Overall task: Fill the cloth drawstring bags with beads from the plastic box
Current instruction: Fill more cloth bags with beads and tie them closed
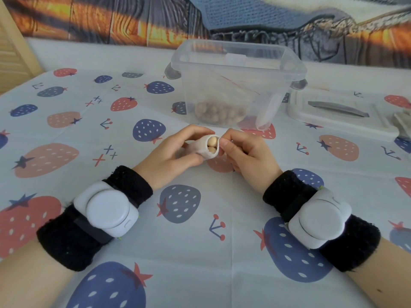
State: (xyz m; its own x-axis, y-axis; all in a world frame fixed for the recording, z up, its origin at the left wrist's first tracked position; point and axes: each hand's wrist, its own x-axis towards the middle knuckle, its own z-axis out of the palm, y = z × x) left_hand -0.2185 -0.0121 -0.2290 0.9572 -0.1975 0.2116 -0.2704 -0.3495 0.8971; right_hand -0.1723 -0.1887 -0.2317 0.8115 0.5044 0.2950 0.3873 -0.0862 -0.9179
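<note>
Strawberry-print worktop (66, 134), wood-and-blue backdrop behind. Small cloth bag (201, 148) pinched between both hands, just above the cloth. Left hand (175, 152) wrapped round its body, right hand (242, 150) pinching the rim, mouth held wide with a couple of beads (212, 142) showing inside. Clear plastic box (235, 85) just beyond the fingertips, more beads in its bottom. Lid (340, 114) off past the right hand.

Bag (205, 150) lies before the box (235, 85); lid (340, 116) right of it.
</note>
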